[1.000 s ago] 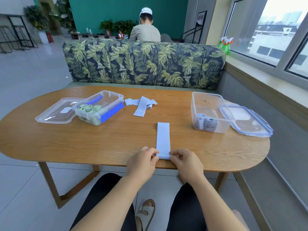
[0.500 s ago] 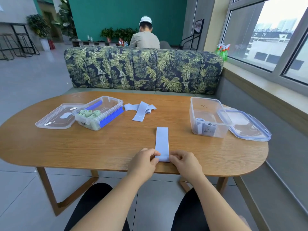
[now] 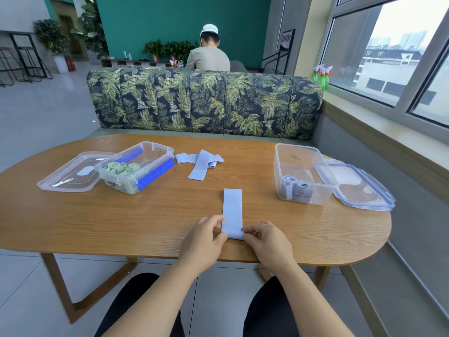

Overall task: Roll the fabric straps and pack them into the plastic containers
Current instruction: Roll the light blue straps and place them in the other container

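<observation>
Strap (image 3: 232, 207) of pale blue fabric lies flat at lower centre of the frame, its long axis running straight away from me up the wooden table (image 3: 97, 215). My left hand (image 3: 206, 235) and right hand (image 3: 266, 239) pinch its near end from either side with curled fingers, both equally close.

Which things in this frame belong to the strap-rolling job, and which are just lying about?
Job: flat blue strap, pinched by left hand and right hand; loose straps; left container with green rolls; right container with blue rolls; left lid; right lid.
Lying about: leaf-print sofa; spray bottles on the sill.
</observation>
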`<state>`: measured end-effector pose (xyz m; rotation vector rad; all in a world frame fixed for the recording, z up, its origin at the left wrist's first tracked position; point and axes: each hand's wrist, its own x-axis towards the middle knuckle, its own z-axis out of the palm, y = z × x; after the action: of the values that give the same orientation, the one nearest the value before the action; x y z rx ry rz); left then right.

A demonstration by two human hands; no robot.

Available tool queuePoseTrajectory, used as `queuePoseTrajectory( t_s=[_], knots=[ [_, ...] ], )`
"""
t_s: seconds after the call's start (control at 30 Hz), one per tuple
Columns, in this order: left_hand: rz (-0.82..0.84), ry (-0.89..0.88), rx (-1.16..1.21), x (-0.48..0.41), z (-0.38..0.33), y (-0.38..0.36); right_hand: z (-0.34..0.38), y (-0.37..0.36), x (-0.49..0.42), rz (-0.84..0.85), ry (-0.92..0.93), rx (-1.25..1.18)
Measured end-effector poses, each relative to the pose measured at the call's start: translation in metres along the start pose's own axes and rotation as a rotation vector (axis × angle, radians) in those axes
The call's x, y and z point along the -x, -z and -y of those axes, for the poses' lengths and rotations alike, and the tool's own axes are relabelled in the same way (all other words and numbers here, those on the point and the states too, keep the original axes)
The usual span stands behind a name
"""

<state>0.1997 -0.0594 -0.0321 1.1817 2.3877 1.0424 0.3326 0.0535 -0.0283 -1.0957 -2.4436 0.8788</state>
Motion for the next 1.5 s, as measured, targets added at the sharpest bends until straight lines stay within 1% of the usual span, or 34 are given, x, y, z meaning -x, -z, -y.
queuePoseTrajectory(
  t_s=[0.07, 0.1, 0.3, 0.43, 0.57, 0.67, 0.77, 0.9, 1.07, 1.27, 1.4, 1.5],
  knots=[
    [-0.013, -0.004, 0.124, 0.001, 0.004, -0.001, -0.001, 0.000, -0.002, -0.003, -0.010, 0.007],
    [-0.018, -0.001, 0.142, 0.001, 0.006, -0.001, -0.002, -0.001, -0.003, -0.003, -0.016, 0.008],
    [-0.056, 0.036, 0.050, -0.002, 0.001, -0.004, 0.001, 0.000, -0.003, 0.003, -0.038, -0.031],
    [-0.023, 0.044, 0.041, -0.008, 0.000, -0.001, 0.003, -0.002, -0.001, -0.031, -0.041, -0.217],
    [0.010, 0.047, 0.042, -0.013, 0.001, 0.001, 0.003, -0.006, -0.004, -0.028, -0.033, -0.103],
    [-0.004, 0.026, -0.008, -0.014, 0.001, 0.001, 0.003, -0.005, -0.009, -0.010, -0.038, -0.088],
    [-0.003, -0.018, 0.037, -0.012, 0.003, -0.002, 0.004, -0.002, -0.012, 0.016, -0.052, -0.073],
    [0.009, -0.015, 0.056, -0.013, 0.001, -0.001, 0.005, -0.001, -0.013, 0.026, -0.069, -0.075],
    [0.039, 0.004, 0.012, -0.021, -0.003, 0.002, 0.006, -0.001, -0.010, -0.014, -0.067, -0.187],
    [0.064, 0.021, -0.002, -0.026, -0.002, 0.003, 0.005, -0.004, -0.013, 0.001, -0.076, -0.111],
    [0.073, -0.003, -0.041, -0.025, 0.000, 0.002, 0.006, -0.002, -0.016, 0.022, -0.092, -0.110],
    [0.062, 0.004, -0.026, -0.025, 0.000, 0.002, 0.009, 0.000, -0.018, 0.040, -0.104, -0.109]
  ],
)
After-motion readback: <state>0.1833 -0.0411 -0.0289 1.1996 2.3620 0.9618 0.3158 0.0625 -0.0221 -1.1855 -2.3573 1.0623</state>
